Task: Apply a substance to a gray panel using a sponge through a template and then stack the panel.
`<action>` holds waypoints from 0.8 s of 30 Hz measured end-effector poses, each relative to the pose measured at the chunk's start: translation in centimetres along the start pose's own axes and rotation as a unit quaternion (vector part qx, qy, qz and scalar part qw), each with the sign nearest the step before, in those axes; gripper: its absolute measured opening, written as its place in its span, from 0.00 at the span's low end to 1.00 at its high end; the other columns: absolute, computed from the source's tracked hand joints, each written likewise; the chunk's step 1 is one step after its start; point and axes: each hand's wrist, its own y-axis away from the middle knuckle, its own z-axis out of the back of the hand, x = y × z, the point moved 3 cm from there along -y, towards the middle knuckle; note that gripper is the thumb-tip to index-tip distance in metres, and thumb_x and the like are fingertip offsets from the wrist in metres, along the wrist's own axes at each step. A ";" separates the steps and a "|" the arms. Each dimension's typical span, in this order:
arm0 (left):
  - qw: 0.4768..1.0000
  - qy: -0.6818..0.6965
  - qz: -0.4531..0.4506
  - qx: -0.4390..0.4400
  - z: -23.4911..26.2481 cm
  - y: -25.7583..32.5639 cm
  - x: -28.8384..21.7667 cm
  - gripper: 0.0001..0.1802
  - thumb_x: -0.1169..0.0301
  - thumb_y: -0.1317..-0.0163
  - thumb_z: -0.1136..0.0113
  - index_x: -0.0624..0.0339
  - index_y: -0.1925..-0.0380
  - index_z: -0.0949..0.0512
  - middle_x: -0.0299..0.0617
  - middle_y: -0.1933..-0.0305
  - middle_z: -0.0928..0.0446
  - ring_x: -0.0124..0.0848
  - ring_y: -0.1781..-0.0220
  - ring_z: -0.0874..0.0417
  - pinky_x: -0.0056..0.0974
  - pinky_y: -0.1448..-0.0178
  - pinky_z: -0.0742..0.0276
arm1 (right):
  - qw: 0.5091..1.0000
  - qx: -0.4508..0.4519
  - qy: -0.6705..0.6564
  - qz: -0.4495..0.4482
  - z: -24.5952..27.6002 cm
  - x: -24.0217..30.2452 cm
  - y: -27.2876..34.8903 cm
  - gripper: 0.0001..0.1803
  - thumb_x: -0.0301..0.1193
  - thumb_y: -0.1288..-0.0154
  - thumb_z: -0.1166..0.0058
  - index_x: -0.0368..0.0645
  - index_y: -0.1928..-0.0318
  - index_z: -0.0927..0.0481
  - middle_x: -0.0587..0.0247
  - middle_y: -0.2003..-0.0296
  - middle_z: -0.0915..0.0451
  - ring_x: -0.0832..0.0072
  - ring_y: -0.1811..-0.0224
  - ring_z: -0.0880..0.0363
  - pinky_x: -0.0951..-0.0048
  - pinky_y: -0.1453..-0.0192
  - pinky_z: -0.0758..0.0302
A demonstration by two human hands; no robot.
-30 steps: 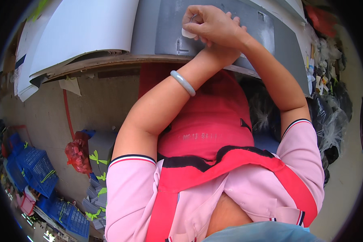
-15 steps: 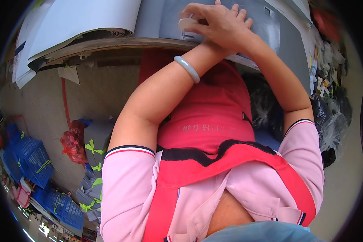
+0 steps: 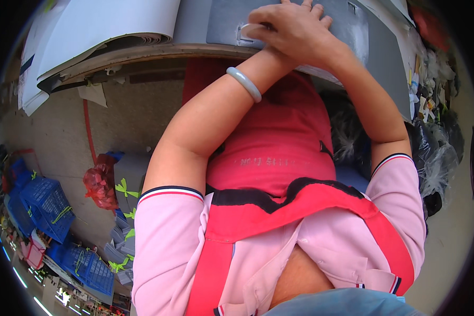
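My arms cross over the bench. My right hand (image 3: 298,32) is closed, pinching a pale, round, flat disc (image 3: 254,31) between thumb and fingers. The disc is tilted against a small rectangular slot or mark (image 3: 243,37) near the left front of a smooth dark grey sheet (image 3: 224,23). Beneath the right hand and mostly hidden by it lies my left hand (image 3: 318,12), its fingertips spread flat on the grey sheet. A pale bangle (image 3: 244,84) circles my left forearm.
A stack of large white sheets (image 3: 108,26) with a curled edge lies at the left of the bench. Below stand blue crates (image 3: 46,203), a red plastic bag (image 3: 100,187) and grey bundles with green ties (image 3: 122,234). Clear plastic bags (image 3: 434,152) hang at the right.
My right hand has shifted slightly right and down with the disc, which has turned from facing broadside to more edge-on at the slot. My left hand stays flat.
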 end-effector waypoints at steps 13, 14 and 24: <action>0.963 0.257 -0.028 -0.074 0.6 -0.1 1.3 0.17 0.63 0.30 0.44 0.61 0.48 0.20 0.52 0.36 0.25 0.51 0.26 0.30 0.77 0.24 0.50 | 0.798 -0.262 -0.385 -0.382 -10.7 -25.6 13.8 0.18 0.44 0.32 0.31 0.42 0.57 0.12 0.74 0.64 0.14 0.83 0.61 0.19 0.77 0.54 0.24; 0.961 0.265 -0.026 -0.076 0.5 -0.1 1.2 0.17 0.62 0.30 0.44 0.61 0.49 0.20 0.52 0.36 0.26 0.52 0.26 0.32 0.78 0.23 0.52 | 0.797 -0.264 -0.424 -0.338 -10.6 -26.3 14.0 0.17 0.44 0.32 0.32 0.42 0.56 0.12 0.75 0.64 0.15 0.84 0.61 0.19 0.78 0.54 0.24; 0.881 0.399 -0.134 -0.215 3.7 3.0 -0.5 0.17 0.72 0.33 0.39 0.52 0.44 0.21 0.46 0.46 0.21 0.47 0.47 0.19 0.49 0.42 0.24 | 0.594 -0.211 -0.736 -0.247 -13.4 -25.8 13.7 0.13 0.40 0.26 0.37 0.47 0.50 0.16 0.77 0.61 0.16 0.89 0.60 0.20 0.83 0.52 0.23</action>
